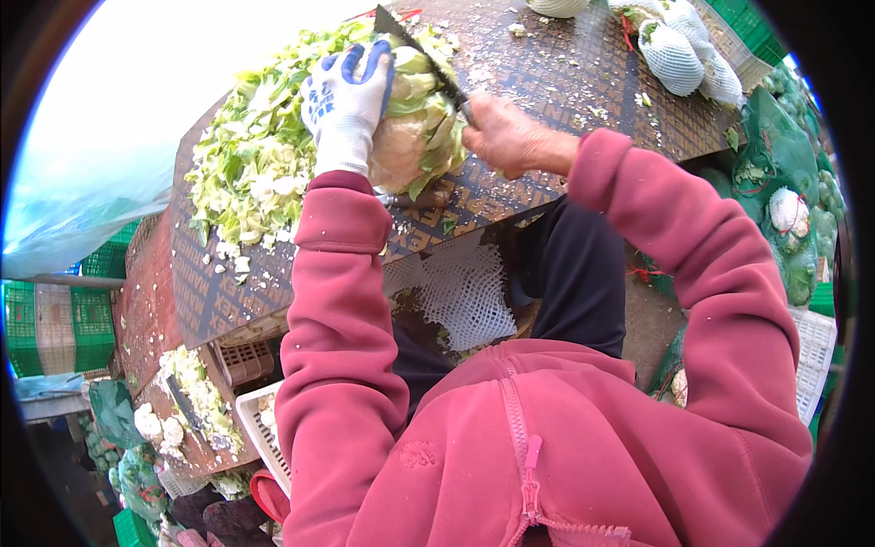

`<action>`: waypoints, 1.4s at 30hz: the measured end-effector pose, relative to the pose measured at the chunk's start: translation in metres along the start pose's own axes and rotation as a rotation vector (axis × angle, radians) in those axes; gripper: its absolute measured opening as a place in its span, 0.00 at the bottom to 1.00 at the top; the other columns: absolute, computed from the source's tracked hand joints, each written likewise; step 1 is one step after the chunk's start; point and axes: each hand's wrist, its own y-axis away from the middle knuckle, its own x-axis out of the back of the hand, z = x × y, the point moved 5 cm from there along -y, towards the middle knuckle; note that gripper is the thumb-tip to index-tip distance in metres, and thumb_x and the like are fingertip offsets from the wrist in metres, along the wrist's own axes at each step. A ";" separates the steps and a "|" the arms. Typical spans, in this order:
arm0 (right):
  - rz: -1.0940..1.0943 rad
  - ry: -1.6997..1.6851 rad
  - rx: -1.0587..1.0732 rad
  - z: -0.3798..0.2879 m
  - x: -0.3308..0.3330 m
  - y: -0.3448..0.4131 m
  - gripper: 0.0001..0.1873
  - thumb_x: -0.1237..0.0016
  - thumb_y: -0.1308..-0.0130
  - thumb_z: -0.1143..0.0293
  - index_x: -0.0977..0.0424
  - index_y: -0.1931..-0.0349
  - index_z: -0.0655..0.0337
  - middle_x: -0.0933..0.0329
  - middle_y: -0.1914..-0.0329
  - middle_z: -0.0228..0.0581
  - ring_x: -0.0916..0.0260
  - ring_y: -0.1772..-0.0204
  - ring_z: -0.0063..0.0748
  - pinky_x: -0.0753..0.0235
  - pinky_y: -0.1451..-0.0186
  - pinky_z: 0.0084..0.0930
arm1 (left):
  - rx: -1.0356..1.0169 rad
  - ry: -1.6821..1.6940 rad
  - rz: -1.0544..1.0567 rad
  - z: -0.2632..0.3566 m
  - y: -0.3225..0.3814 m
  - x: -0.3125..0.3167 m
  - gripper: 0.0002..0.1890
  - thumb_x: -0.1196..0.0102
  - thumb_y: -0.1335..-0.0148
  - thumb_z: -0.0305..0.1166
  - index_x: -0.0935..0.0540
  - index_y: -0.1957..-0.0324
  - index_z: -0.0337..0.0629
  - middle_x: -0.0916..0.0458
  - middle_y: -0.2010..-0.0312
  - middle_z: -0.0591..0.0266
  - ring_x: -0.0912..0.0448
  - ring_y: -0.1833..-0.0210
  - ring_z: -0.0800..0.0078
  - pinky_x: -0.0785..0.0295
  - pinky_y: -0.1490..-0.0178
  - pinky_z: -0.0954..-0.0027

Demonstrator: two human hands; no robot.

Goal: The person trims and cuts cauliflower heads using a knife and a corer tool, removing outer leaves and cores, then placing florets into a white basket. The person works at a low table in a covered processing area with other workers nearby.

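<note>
My left hand (348, 96), in a white knit glove with blue coated fingers, presses on top of a cauliflower (403, 147) that still bears green leaves. Bare, my right hand (502, 133) grips the handle of a knife with a broad dark blade (420, 55). The blade slants up and left across the leafy far side of the head; whether its edge is in the leaves I cannot tell. A large heap of cut leaves and stem trimmings (253, 164) lies on the board to the left of the cauliflower.
Crumbs litter the printed, dark board tabletop (478, 198). Cauliflowers in white foam nets (673, 58) rest at its far right. Green mesh sacks (776, 157) stand on the right. At lower left, another knife (184, 403) lies on trimmings, near a white plastic crate (263, 424). Foam netting (472, 301) lies below the table.
</note>
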 end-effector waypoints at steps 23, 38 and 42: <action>0.250 0.179 0.154 0.024 -0.029 -0.020 0.17 0.53 0.38 0.76 0.39 0.56 0.83 0.22 0.68 0.68 0.19 0.61 0.63 0.19 0.56 0.47 | -0.056 0.069 0.007 -0.004 0.000 -0.003 0.30 0.46 0.41 0.61 0.18 0.43 0.55 0.25 0.40 0.59 0.30 0.37 0.58 0.36 0.33 0.59; 0.284 0.527 0.363 0.045 -0.058 -0.044 0.18 0.49 0.38 0.69 0.30 0.49 0.67 0.20 0.63 0.50 0.19 0.60 0.48 0.17 0.54 0.39 | -0.046 -0.109 0.106 0.003 0.005 -0.001 0.28 0.47 0.40 0.60 0.18 0.45 0.55 0.23 0.42 0.61 0.28 0.39 0.60 0.35 0.34 0.60; 0.232 0.065 0.417 0.053 -0.048 -0.052 0.23 0.44 0.39 0.64 0.31 0.45 0.60 0.20 0.61 0.46 0.21 0.60 0.46 0.20 0.52 0.38 | -0.075 -0.074 0.073 -0.002 0.001 -0.001 0.28 0.47 0.39 0.60 0.17 0.45 0.55 0.23 0.43 0.59 0.28 0.39 0.59 0.35 0.34 0.60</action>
